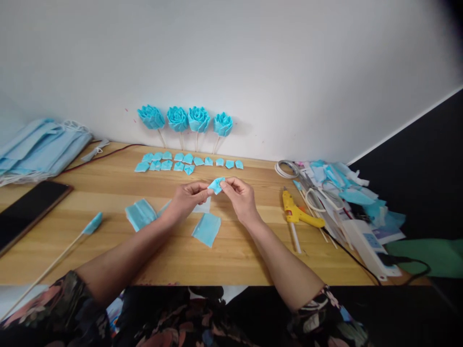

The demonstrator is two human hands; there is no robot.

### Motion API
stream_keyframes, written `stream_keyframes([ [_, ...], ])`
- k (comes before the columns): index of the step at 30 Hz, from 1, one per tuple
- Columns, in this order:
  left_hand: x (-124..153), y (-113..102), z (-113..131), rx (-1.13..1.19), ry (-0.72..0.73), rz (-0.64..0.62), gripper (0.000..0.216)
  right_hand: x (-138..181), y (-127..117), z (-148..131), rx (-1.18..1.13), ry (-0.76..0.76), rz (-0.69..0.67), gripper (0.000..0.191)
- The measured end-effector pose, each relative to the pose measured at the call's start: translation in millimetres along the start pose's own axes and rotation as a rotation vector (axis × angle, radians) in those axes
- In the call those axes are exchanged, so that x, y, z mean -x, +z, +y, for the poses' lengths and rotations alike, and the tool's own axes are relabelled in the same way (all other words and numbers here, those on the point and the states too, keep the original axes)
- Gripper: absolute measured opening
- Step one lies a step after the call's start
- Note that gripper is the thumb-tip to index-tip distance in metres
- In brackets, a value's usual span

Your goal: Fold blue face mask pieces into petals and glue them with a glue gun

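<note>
Between my two hands, over the middle of the wooden table, is a small folded piece of blue mask fabric (217, 185). My left hand (190, 196) pinches its left corner, and my right hand (239, 195) pinches the right side. Below them lies a flat blue fabric square (207, 229). More cut blue squares (141, 214) rest by my left forearm, one partly covered by it, and a white piece (202, 206) shows behind my left wrist. Two rows of folded blue petals (166, 165) lie beyond my hands.
Several blue fabric roses (198, 119) on sticks lean against the wall. At left are stacked face masks (43, 147), a phone (32, 212) and a blue-tipped stick (61, 258). At right lie a yellow glue gun (298, 212), scissors (318, 197), tape (287, 169), a power strip (369, 250) and fabric scraps (338, 178).
</note>
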State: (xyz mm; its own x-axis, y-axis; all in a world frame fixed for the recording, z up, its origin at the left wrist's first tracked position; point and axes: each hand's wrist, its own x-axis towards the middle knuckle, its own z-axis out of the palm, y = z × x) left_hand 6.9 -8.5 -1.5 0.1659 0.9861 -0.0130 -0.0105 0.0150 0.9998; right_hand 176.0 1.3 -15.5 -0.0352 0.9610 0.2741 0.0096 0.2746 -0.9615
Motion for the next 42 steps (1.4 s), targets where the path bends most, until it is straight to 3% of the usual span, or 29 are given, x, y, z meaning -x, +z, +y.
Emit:
stream_keyframes([
  [7,0,0,1,-0.006,0.006,-0.024,0.031,2,0,-5,-0.055,0.028,-0.041,0.04],
  [12,1,1,0,0.021,0.01,-0.021,0.033,3,3,-7,-0.018,0.079,-0.19,0.026],
  [22,3,3,1,-0.065,0.028,-0.047,0.031,6,3,-7,0.095,0.056,-0.21,0.022],
  [26,3,3,4,-0.064,0.039,-0.024,0.03,6,1,-8,0.097,0.039,-0.181,0.026],
  [31,4,3,5,-0.055,0.049,-0.045,0.029,3,-4,-8,0.066,0.013,-0.133,0.05],
  [42,6,6,0,-0.067,-0.008,-0.108,0.033,2,-2,-16,0.066,-0.065,0.031,0.039],
])
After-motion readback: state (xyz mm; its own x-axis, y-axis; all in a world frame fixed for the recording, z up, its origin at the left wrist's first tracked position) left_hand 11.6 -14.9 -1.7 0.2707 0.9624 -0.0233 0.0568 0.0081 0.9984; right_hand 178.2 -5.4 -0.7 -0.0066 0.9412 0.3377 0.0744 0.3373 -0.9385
